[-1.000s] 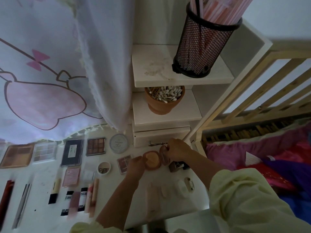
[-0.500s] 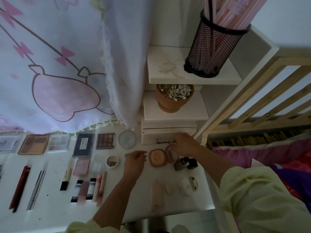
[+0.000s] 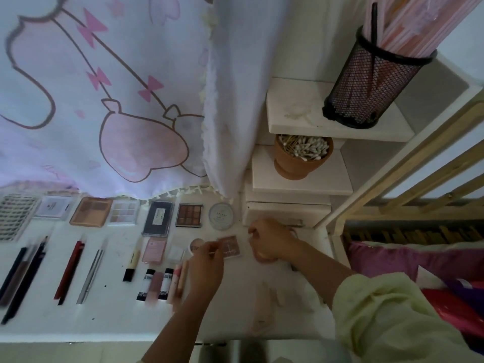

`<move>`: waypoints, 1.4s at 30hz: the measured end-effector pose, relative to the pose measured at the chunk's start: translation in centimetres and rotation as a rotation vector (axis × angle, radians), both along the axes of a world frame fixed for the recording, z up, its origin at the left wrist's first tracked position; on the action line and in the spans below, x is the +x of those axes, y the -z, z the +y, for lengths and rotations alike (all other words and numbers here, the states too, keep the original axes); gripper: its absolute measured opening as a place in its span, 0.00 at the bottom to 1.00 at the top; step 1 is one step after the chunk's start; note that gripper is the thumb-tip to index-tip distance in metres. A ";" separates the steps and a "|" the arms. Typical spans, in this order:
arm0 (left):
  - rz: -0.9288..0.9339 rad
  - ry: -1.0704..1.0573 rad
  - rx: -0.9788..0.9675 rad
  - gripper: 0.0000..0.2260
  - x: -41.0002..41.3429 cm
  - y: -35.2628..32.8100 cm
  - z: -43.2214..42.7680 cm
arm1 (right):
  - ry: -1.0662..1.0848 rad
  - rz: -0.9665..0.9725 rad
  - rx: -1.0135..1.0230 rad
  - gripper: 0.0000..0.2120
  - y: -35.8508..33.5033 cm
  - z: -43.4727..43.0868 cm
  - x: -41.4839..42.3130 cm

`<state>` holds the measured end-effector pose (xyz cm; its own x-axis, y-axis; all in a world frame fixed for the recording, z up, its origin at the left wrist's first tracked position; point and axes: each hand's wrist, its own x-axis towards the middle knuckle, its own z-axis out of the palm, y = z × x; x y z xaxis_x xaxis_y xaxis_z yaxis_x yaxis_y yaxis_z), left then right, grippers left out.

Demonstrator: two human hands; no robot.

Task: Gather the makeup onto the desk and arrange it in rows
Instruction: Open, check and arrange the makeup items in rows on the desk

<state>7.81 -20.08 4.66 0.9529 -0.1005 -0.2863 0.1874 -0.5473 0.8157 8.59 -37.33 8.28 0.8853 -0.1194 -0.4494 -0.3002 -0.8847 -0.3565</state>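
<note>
On the white desk the makeup lies in rows. The back row holds several palettes, among them a brown one, a black case and a round white jar. Pencils and tubes lie in front. My left hand pinches the left edge of a small square brown palette, beside a small round pot. Just to the right, my right hand curls over a peach round compact, which is mostly hidden.
A white stepped shelf rises behind my right hand. It carries a terracotta pot of cotton swabs and a black mesh holder. A patterned curtain hangs over the desk's back. A wooden bed rail and pink bedding are to the right.
My left hand left the open peach compact and went left to the small square palette. My right hand came down over the compact. The view shifted, showing more of the rows on the left.
</note>
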 end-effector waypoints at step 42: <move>0.421 -0.169 -0.537 0.14 -1.5 1.5 1.4 | 0.086 -0.059 0.345 0.13 1.7 1.4 -0.7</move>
